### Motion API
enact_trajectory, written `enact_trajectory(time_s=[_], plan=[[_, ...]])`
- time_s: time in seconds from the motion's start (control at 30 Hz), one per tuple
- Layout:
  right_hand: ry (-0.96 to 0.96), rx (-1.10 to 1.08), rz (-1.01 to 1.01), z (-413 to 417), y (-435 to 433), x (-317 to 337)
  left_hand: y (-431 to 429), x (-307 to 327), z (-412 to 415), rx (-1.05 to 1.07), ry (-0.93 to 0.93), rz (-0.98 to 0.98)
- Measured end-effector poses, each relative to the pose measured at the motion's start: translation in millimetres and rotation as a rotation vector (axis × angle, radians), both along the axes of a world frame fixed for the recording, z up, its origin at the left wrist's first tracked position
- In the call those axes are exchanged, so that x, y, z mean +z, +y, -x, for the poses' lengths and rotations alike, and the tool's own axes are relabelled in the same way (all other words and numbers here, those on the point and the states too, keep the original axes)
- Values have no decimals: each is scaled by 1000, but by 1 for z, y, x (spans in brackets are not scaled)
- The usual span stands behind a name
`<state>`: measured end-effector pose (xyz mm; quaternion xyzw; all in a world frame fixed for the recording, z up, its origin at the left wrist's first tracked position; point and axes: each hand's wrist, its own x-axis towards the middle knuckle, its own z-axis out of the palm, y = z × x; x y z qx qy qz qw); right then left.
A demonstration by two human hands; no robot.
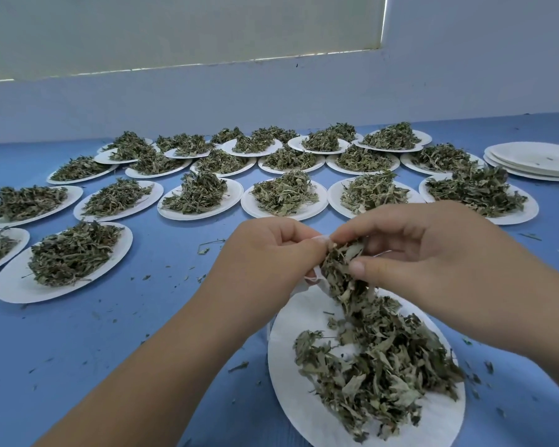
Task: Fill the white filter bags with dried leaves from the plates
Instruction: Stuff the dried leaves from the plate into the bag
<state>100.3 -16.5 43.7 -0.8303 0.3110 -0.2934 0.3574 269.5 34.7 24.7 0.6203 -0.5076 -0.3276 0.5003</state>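
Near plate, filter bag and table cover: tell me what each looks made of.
Near plate: likely pressed paper or pulp; matte white, thin rim, no shine. Filter bag, pinched in the left hand: seems thin non-woven or paper mesh; whitish, slightly see-through, crumpled; mostly hidden. Table cover: probably blue plastic sheet or coated cloth; smooth, faint sheen, unsure which.

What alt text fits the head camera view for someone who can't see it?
Over a white plate of dried leaves, the left hand holds a white filter bag while the right hand pinches a clump of leaves against it. Many more leaf-heaped plates cover the blue table.
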Motion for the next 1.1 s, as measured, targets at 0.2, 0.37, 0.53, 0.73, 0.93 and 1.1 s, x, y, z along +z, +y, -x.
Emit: enact_trajectory(time_s=[0.2,0.37,0.53,0.73,0.93,1.1], plan=[[-51,-136,108,-5,-3,-11,0,-1,3,-15,3,14],[-14,-182,202,-5,-2,-12,0,-1,4,-27,12,14],[-45,-161,130,-7,-8,-12,2,1,5,-55,20,19],[-67,-93,-70,-4,-23,-15,3,1,9,-65,42,71],[-30,-17,-132,-8,-23,-16,4,1,11,-103,12,70],[-40,-168,16,-11,-18,-18,4,1,11,-63,26,56]])
